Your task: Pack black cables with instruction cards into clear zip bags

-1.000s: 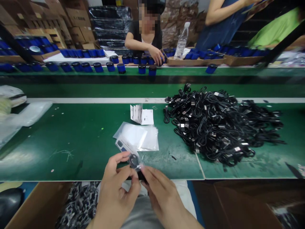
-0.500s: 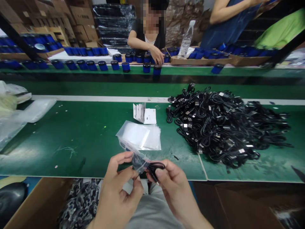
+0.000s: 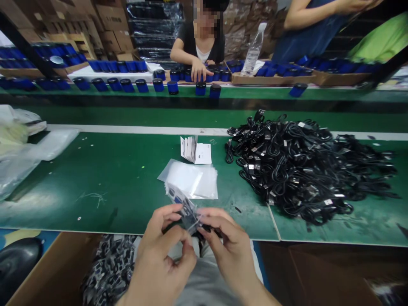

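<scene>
Curled, close together
From here, I have my left hand [image 3: 162,250] and right hand [image 3: 231,246] pinching, fingers [image 3: 219,222] bent inward.

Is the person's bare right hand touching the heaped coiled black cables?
Apart: the head view shows flat green tabletop between the bare right hand and the heaped coiled black cables.

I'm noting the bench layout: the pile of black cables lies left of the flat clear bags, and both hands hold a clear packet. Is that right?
Not quite: the head view shows the pile of black cables to the right of the flat clear bags. The left hand and right hand do hold a clear packet.
</scene>
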Demonstrator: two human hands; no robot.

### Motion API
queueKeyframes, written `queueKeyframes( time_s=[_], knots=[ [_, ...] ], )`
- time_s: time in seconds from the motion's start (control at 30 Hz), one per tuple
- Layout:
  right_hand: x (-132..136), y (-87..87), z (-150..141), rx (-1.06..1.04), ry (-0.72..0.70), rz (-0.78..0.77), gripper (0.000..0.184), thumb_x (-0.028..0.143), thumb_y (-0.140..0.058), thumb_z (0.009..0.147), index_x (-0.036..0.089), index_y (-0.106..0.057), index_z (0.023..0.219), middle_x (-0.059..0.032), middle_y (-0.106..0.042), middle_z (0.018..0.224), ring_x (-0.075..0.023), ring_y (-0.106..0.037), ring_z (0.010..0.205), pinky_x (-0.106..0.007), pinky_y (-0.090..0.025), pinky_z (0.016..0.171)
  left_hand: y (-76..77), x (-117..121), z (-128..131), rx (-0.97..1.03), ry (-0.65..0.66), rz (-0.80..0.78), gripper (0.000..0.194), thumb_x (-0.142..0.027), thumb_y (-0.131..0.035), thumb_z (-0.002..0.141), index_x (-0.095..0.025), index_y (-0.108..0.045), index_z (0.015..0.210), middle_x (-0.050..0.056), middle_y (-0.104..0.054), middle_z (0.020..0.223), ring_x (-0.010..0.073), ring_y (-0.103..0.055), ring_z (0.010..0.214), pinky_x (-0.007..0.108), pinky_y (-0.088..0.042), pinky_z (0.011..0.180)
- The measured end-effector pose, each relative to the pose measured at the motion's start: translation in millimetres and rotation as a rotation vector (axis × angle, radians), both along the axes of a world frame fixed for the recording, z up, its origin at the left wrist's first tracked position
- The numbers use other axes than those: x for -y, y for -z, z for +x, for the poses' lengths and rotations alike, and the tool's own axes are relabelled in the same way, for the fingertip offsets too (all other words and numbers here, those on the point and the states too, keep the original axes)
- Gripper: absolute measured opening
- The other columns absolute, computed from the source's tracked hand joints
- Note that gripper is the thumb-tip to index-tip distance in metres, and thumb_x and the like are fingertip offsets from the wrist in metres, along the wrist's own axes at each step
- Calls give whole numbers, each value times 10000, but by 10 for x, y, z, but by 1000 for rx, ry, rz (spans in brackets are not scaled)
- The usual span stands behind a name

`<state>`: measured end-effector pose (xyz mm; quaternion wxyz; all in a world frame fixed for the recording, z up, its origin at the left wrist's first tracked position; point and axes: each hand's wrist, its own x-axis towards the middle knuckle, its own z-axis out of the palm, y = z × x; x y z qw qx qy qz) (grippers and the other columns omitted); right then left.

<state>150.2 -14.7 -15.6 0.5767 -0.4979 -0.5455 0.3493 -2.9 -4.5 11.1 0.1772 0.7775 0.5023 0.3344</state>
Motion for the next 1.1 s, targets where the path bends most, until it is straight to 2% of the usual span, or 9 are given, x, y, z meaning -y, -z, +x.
queueKeyframes(
  time_s=[0.1, 0.2, 0.3, 0.5, 0.7, 0.8, 0.87, 1.0, 1.1],
  knots=[
    [-11, -75, 83, -226, -100, -175, 173, 115, -611, 810, 260, -701, 838, 0, -662, 812, -124, -620, 717, -192, -501, 610, -18, -71, -151, 187, -155, -24, 260, -229, -640, 771, -274, -582, 1021, 49, -447, 1266, 253, -464, 1180, 404, -405, 978],
    [-38, -133, 139, -301, -145, -258, 84, 170, -654, 768, 222, -696, 718, -6, -626, 802, -117, -565, 670, -196, -453, 575, -30, -187, -280, 514, -195, -511, 461, -451, -573, 834, -254, -505, 1245, 78, -600, 1139, 241, -601, 997, 357, -540, 793],
    [-60, -152, 168, -210, -103, -354, 164, 242, -700, 725, 169, -649, 588, -6, -550, 710, -102, -482, 603, -198, -379, 523, -18, -250, -300, 580, -132, -904, 491, -582, -540, 811, -185, -683, 1062, 49, -702, 796, 198, -639, 701, 268, -566, 557],
    [-31, -101, 219, -605, -307, -898, 446, 502, -759, 624, 167, -484, 523, 53, -442, 432, -38, -291, 358, -178, -134, 367, -12, -148, -122, 635, -267, -756, 473, -609, -651, 695, -227, -767, 948, 5, -740, 760, 179, -642, 633, 237, -587, 481],
    [0, -73, 44, -317, -145, -550, 350, 368, -763, 659, 144, -564, 478, 31, -406, 600, -90, -392, 548, -196, -318, 487, 27, -16, -70, 764, -221, -864, 450, -599, -634, 724, -236, -759, 958, 9, -761, 775, 119, -652, 468, 194, -575, 476],
    [31, -100, 28, -153, -77, -461, 244, 299, -733, 673, 156, -604, 522, 9, -453, 665, -122, -460, 597, -214, -366, 509, 51, 8, -90, 805, -192, -943, 386, -524, -736, 665, -228, -760, 913, 13, -762, 784, 148, -689, 562, 207, -592, 514],
    [63, -155, 96, -75, -106, -442, 184, 270, -655, 753, 168, -641, 600, -11, -508, 701, -139, -504, 634, -227, -402, 547, 40, 10, -80, 833, -205, -985, 388, -498, -775, 628, -218, -756, 895, 21, -764, 797, 175, -707, 658, 223, -603, 557],
    [117, -270, 270, -38, -377, -413, 243, 212, -492, 886, 208, -710, 779, -57, -603, 919, -181, -587, 858, -272, -464, 744, -32, 30, 0, 936, -298, -994, 435, -529, -784, 593, -201, -748, 876, 23, -756, 776, 166, -699, 679, 211, -592, 579],
    [113, -235, 268, 29, -267, -299, 167, 150, -581, 813, 210, -692, 703, -37, -606, 872, -155, -593, 774, -232, -461, 652, -70, 64, 54, 946, -213, -1059, 415, -480, -834, 540, -184, -756, 822, 18, -739, 711, 144, -670, 643, 189, -571, 571]
  ],
)
